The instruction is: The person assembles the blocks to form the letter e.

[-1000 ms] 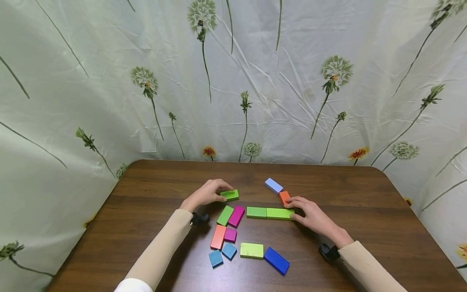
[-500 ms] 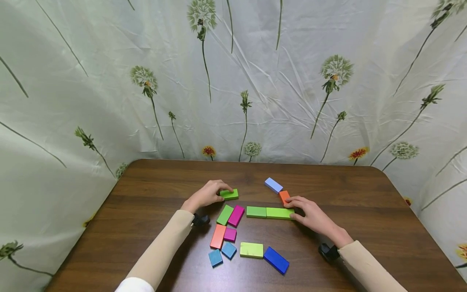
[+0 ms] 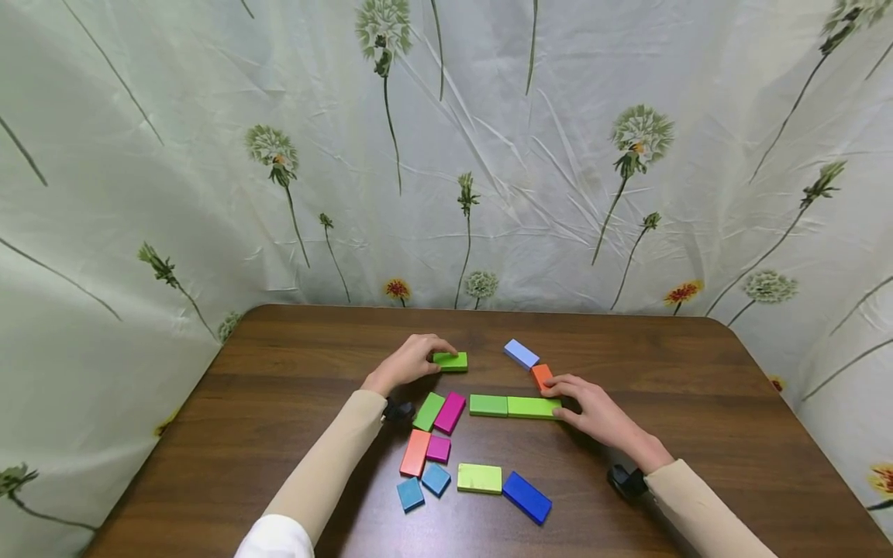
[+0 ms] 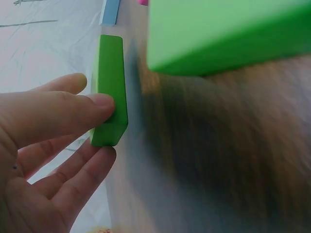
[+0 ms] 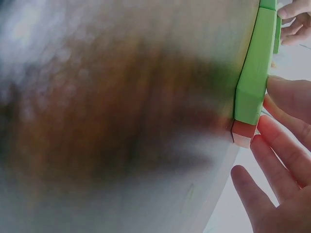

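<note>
My left hand (image 3: 410,361) pinches a small green block (image 3: 450,362) near the back of the table; in the left wrist view the thumb lies on the face of this green block (image 4: 111,77) and other fingers reach under its end. My right hand (image 3: 593,409) rests at the right end of a row made of a green block (image 3: 488,406) and a longer light green block (image 3: 532,408). Its thumb touches the light green block, and its index finger reaches an orange block (image 3: 542,377). Beyond that lies a light blue block (image 3: 521,354), corner close to the orange one.
Near the left forearm lie a green block (image 3: 429,411), two magenta blocks (image 3: 449,412), a coral block (image 3: 415,453) and two teal blocks (image 3: 410,494). A yellow-green block (image 3: 479,479) and a dark blue block (image 3: 527,498) lie in front. A flowered curtain (image 3: 446,155) hangs behind the table.
My left hand has moved a little to the right and back with the small green block. The right hand and the other blocks keep their places.
</note>
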Motion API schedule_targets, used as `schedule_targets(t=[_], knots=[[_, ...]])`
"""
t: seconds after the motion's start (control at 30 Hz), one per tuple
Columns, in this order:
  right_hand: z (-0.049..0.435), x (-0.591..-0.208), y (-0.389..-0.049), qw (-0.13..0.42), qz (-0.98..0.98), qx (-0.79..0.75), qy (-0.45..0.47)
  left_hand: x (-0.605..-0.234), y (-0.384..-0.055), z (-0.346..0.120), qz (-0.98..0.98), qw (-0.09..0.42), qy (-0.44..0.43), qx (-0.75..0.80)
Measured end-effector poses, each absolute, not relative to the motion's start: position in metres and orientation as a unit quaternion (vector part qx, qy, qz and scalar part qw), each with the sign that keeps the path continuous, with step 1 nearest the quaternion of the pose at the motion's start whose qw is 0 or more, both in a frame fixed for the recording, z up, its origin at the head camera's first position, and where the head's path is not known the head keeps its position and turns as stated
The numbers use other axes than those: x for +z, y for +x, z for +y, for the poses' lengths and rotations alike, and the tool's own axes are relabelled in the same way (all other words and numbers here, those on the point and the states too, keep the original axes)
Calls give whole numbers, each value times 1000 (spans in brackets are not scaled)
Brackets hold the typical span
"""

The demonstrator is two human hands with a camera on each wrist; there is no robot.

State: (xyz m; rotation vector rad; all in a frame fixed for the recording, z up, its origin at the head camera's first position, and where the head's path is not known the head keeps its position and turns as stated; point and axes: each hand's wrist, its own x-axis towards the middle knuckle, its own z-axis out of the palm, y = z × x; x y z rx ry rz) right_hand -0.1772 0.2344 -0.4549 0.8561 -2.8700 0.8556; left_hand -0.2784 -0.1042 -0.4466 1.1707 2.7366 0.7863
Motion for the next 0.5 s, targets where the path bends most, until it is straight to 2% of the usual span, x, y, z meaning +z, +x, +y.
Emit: schedule_targets(t=[0.5], knots=[[235,-456,-177,19,-921,277,273,-449,-303,-73,894,33,371,248]])
